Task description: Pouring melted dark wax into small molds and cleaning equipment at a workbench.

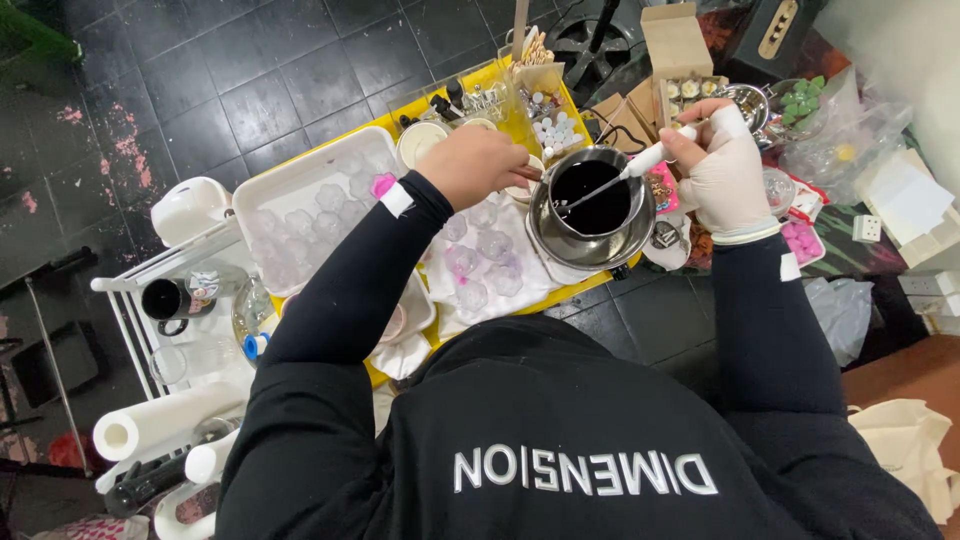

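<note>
The step in hand looks like stirring or testing the dark liquid (603, 180) in the small metal pot (562, 172), which sits inside a wider metal bowl (590, 248) at the near edge of the yellow table (497, 76); the right hand (725, 165), in a pale glove, pinches the white handle of a thin tool (648, 158) between thumb and 2 or 3 fingertips, the other fingers loosely curled, and the tool slants down to the left so that its slim metal end dips into the liquid near the pot's middle; the left hand (478, 165), bare, is closed into a near fist at the pot's left rim, seemingly around a short brown handle (527, 172), though what exactly the fingers enclose is hidden under the knuckles; so the pot lies between the 2 hands, touching or almost touching the left and well below the right fingertips, joined to them only by the tool; by my judgement any further move calls for a steady left-hand hold so the pot does not tip in the bowl, and a light right-hand grip that keeps the tip off the walls and drips over the pot; clear dome-shaped moulds (482, 262) lie on a white cloth just left of the bowl, and more fill a white tray (262, 192) beyond the left forearm.
</note>
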